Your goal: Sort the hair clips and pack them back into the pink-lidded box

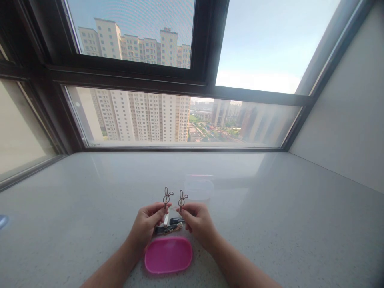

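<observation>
My left hand (149, 219) pinches a brown bunny-outline hair clip (166, 197) between thumb and fingers, ears up. A matching bunny-outline hair clip (181, 199) stands upright in the pinch of my right hand (196, 220). The two clips are side by side, a small gap apart. On the surface below and between my hands lie a few clips: a black one with a shiny metal part (169, 228), another dark clip (176, 221) partly behind my right fingers, and a pale shiny piece (166, 219) by my left fingers. Closest to me sits a shallow pink oblong tray (168, 273).
A clear, rounded lid-like piece (199, 189) lies on the speckled white ledge (120, 176) beyond my hands. Dark-framed windows (180, 149) rise behind the ledge. A white wall (351, 120) stands on the right. A bluish translucent object (3, 221) shows at the left edge.
</observation>
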A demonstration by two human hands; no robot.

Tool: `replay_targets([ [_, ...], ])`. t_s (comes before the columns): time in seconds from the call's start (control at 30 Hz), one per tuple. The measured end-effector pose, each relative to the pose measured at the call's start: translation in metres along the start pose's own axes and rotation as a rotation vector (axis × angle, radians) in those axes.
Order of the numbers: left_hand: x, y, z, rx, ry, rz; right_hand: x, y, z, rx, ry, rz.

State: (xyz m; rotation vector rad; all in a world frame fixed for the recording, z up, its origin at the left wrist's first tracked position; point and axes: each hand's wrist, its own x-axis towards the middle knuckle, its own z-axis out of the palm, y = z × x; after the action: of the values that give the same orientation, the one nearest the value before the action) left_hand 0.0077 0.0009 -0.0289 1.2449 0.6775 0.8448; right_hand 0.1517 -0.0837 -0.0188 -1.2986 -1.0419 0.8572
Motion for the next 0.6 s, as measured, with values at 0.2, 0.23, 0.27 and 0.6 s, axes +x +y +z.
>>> replay_targets([
  [0.2, 0.0008, -0.0009, -0.0011, 0.003, -0.015, 0.001, 0.001, 0.0029, 0.0006, 0.017, 0.007, 0.017],
  [0.23, 0.0009, -0.0007, -0.0011, 0.001, -0.018, -0.003, 0.0011, 0.0033, 0.0006, 0.02, 0.006, 0.02],
  [0.27, 0.0011, -0.0005, -0.0012, 0.0, -0.02, -0.005, 0.0012, 0.0035, 0.0006, 0.022, 0.006, 0.023],
  [0.6, 0.0015, -0.0014, -0.0014, -0.018, -0.018, -0.018, 0.0014, 0.0025, -0.0002, 0.034, 0.006, 0.035],
])
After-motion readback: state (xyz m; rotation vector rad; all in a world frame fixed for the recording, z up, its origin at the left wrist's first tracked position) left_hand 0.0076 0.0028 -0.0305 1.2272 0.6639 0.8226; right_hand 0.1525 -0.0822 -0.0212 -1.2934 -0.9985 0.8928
